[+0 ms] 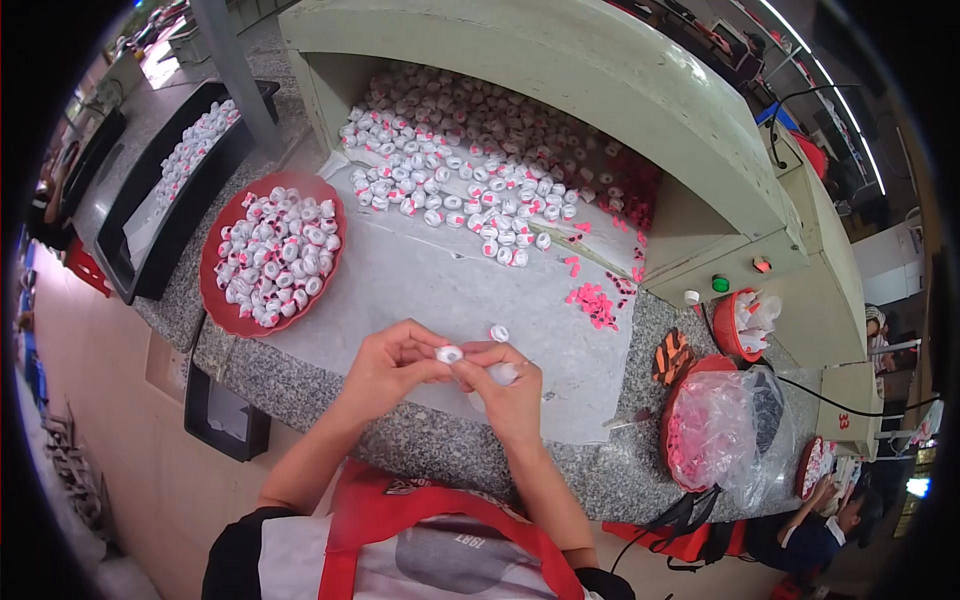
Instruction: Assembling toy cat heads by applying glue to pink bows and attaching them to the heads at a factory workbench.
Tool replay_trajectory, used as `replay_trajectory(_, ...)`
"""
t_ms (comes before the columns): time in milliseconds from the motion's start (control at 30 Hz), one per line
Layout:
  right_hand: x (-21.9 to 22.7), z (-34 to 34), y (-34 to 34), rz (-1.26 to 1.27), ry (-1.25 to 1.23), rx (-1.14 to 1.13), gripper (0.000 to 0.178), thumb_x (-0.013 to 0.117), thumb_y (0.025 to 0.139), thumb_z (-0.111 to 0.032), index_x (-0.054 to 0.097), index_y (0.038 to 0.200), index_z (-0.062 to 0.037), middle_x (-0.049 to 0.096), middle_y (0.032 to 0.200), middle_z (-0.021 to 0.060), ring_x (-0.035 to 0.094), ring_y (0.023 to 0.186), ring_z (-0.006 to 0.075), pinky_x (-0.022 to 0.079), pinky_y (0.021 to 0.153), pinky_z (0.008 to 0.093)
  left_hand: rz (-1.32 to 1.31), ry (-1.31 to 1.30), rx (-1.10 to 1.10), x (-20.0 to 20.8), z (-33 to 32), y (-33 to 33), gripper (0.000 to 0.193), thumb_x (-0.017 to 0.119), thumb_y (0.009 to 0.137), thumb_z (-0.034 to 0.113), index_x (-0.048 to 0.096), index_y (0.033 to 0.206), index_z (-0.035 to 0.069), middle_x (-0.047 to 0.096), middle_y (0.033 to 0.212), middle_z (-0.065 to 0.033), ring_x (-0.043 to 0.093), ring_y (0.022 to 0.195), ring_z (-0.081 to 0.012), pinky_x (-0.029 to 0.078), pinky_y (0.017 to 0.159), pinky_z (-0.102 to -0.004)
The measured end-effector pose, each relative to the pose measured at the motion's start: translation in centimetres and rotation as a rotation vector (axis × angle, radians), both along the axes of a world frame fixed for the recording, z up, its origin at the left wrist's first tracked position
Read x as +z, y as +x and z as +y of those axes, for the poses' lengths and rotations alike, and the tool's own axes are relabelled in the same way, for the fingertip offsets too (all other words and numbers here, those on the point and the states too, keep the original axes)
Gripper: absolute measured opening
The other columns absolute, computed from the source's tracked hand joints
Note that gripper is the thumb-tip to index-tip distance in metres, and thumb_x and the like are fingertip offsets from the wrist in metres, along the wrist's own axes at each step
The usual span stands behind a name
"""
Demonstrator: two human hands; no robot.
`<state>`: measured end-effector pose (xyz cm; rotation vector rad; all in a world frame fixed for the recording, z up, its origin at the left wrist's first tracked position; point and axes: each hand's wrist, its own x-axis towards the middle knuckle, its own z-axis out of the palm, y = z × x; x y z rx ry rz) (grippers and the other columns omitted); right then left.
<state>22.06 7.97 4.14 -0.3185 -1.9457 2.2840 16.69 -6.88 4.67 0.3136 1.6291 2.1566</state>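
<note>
A small white rounded piece (449, 354) with a dark spot is pinched between the fingertips of my left hand (388, 368) and my right hand (508, 392), above the paper-covered worktop. Its exact kind is too small to make out. Another whitish thing (503, 373) shows against my right hand, partly hidden by the fingers. Just beyond that hand lies a similar white piece (499, 333) on the white paper (400, 285). To the left, a red scalloped bowl (212, 250) is heaped with white pieces bearing pink bits.
A pale green box-shaped machine (560, 60) arches over a spread of white pieces. Loose pink bits (597, 303) lie at right. Black trays (150, 270) stand at left. A plastic-wrapped red bowl (690, 440), orange-black cloth (672, 357) and red basket (738, 325) are at right.
</note>
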Motion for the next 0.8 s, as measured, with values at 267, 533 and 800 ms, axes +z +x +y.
replay_trajectory(267,-1.2,5.9,2.7,-0.201,0.137,-0.309,0.012,0.067,0.072,-0.005,0.060,0.081,-0.0012,0.060,0.072,0.0023,0.054,0.061,0.0075,0.044,0.054,0.0203,0.692,-0.916,0.669,1.9,-5.5,-5.7,0.026,0.061,0.076,0.007,0.059,0.102,0.005,0.055,0.099,-0.0086,0.054,0.079,-0.0143,0.044,0.069,-0.0276)
replay_trajectory(533,-2.5,3.1,4.3,-0.021,0.953,-0.054,0.022,0.068,0.068,-0.009,0.060,0.087,-0.0020,0.062,0.072,0.0079,0.057,0.062,0.0128,0.046,0.058,0.0276,-0.414,0.834,-0.043,0.9,7.0,-2.1,0.069,0.030,0.086,0.054,0.025,0.132,0.004,0.033,0.130,-0.0233,0.028,0.123,-0.0360,0.027,0.101,-0.0426)
replay_trajectory(800,1.7,0.6,3.4,0.049,0.295,-0.092,0.010,0.065,0.069,0.001,0.057,0.076,-0.0013,0.058,0.067,0.0022,0.053,0.060,0.0070,0.043,0.055,0.0207,-0.550,0.999,-0.124,0.2,7.8,0.6,0.072,0.027,0.084,0.059,0.021,0.135,0.008,0.025,0.135,-0.0232,0.021,0.127,-0.0354,0.023,0.102,-0.0452)
